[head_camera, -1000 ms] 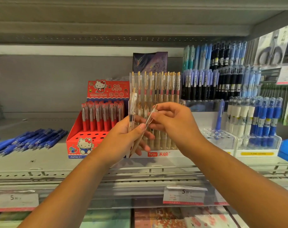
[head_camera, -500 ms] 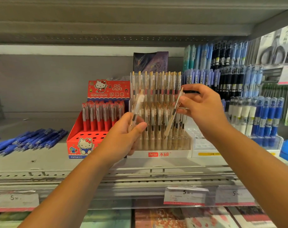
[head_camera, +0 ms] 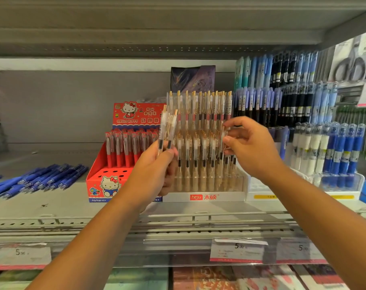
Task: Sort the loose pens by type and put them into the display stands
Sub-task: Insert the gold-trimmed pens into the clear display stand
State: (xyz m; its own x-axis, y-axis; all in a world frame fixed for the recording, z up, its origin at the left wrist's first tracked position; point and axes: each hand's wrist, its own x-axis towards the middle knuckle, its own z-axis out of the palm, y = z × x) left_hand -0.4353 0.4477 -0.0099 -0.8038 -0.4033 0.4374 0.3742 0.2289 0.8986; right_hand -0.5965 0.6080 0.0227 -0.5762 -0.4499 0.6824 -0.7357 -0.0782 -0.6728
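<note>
The left hand (head_camera: 155, 170) gripped two clear gold-tipped pens (head_camera: 167, 130) upright, just left of the clear display stand (head_camera: 205, 197) on the shelf (head_camera: 52, 206). The right hand (head_camera: 251, 149) pinched another clear pen (head_camera: 222, 141) among the stand's right-hand rows, perhaps already seated; blur hid the slot.

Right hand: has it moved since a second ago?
Yes. The right hand moved right, away from the left hand, and now pinches a clear pen over the right rows of the hesu stand.

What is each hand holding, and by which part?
The left hand grips two clear pens by their lower barrels; right hand pinches one clear pen near its top.
</note>
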